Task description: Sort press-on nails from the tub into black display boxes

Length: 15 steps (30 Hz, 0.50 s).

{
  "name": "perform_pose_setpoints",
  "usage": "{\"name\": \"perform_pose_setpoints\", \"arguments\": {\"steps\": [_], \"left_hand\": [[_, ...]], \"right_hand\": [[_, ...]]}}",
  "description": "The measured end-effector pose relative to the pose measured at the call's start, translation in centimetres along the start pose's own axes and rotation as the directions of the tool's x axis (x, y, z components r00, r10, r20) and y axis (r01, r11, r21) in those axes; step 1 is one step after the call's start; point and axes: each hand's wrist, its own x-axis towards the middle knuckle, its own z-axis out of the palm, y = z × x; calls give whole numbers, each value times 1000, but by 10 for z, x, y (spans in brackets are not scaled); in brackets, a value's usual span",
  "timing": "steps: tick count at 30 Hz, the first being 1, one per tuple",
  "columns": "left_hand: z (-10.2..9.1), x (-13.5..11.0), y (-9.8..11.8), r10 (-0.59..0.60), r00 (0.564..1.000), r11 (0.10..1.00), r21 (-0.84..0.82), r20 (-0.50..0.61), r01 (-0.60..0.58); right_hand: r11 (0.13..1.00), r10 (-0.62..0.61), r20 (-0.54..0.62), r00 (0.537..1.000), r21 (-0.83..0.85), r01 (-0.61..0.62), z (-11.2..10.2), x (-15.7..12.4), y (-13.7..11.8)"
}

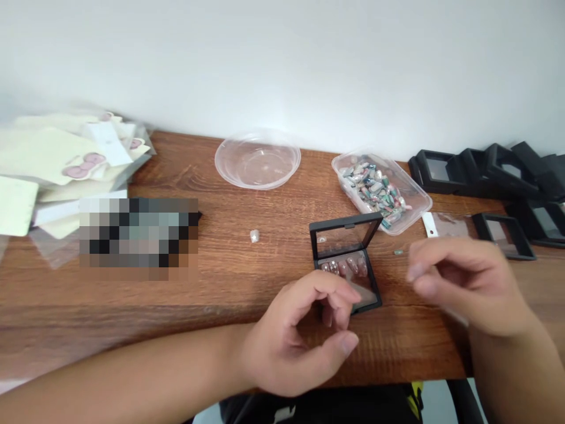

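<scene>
A black case (377, 288) with a raised windowed lid stands on the wooden table, holding a row of press-on nails (344, 266), some with star shapes. My left hand (300, 335) is in front of the case, partly covering it. Its thumb and fingers are curved and apart, with nothing between them. To the right of the case, my right hand (468, 282) hovers with thumb and forefinger pinched together. Blur hides whatever is between those fingertips. A small green piece (398, 252) lies on the table between the case and my right hand.
A clear tub (417, 218) of loose nails sits behind the case. Left of it are a round clear lid (258, 182) and one pale nail (255, 236). Black cases (441, 184) pile up at right; cream cards (39, 153) and a pixelated item (141, 232) lie left.
</scene>
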Motion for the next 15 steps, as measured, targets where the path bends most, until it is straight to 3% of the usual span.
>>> {"name": "perform_pose_setpoints", "arguments": {"steps": [3,5,9,12,15], "left_hand": [[1,2,2,41,999,998,47,33,-43],[1,5,3,99,992,990,89,83,-106],[2,6,4,174,961,970,133,214,-206],[2,5,2,165,938,960,170,303,-224],[1,4,1,155,937,957,187,314,-221]], "right_hand": [[999,34,-237,971,-10,-37,-27,2,3],[978,95,-296,950,-149,-144,-42,9,2],[805,177,-327,928,-494,-328,-58,36,1],[854,218,-271,938,-413,-318,-57,59,12],[865,221,-232,947,-401,-301,-55,72,24]]}}
